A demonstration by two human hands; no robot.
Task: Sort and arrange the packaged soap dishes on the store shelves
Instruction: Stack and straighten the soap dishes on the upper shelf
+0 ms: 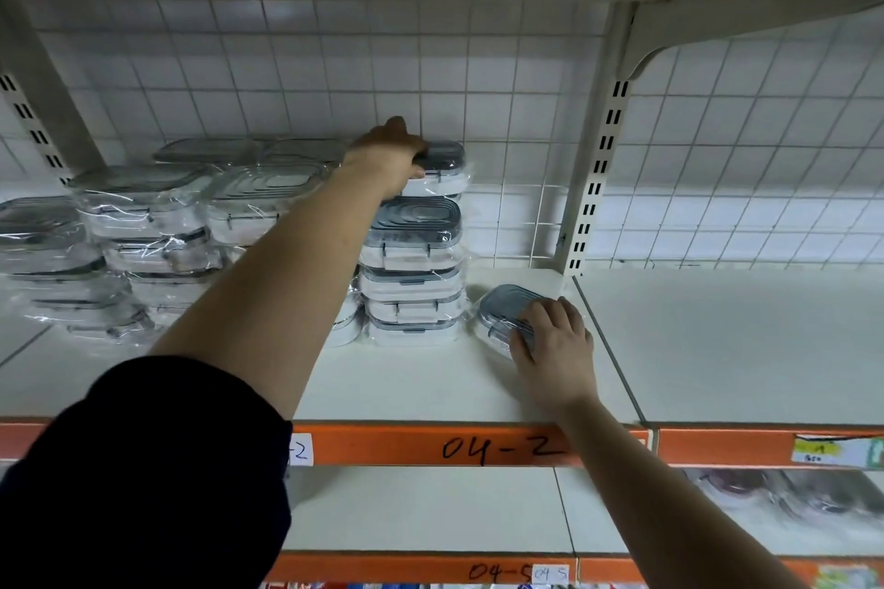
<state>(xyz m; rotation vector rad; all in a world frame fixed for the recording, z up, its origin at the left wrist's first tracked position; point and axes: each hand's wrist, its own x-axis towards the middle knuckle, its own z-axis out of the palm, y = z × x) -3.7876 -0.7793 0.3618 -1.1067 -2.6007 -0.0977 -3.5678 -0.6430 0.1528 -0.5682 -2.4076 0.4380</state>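
- Head view looks down on a white store shelf [717, 340] with a wire grid back [335, 77]. Its orange front strip [382, 445] is hand-marked "04-2".
- Packaged soap dishes stand in stacks along the left and middle of this shelf. Each is a white base under a grey see-through lid, sealed in clear crinkled wrap.
- What lies under the lids cannot be made out.
- The left stacks [143, 225] fill the shelf from the left edge and lean a little unevenly.
- The middle stack [414, 273] stands several dishes high, just right of the outstretched left forearm.
- Behind it, close to the grid, rises a rear stack, and the topmost soap dish [445, 163] sits on it.
- The left hand [390, 158] reaches far back from a dark sleeve [143, 469]. Its grip is clamped on the topmost soap dish, fingers over the lid and thumb on the near side.
- The lone soap dish [502, 309] lies flat on the shelf, just right of the middle stack and apart from it.
- The right hand [555, 340] covers the near end of that dish, its grip closed on it with fingers curled over the lid and thumb at the near edge.
- The lower shelf [430, 512] holds blurred wrapped goods [789, 502] at the right.
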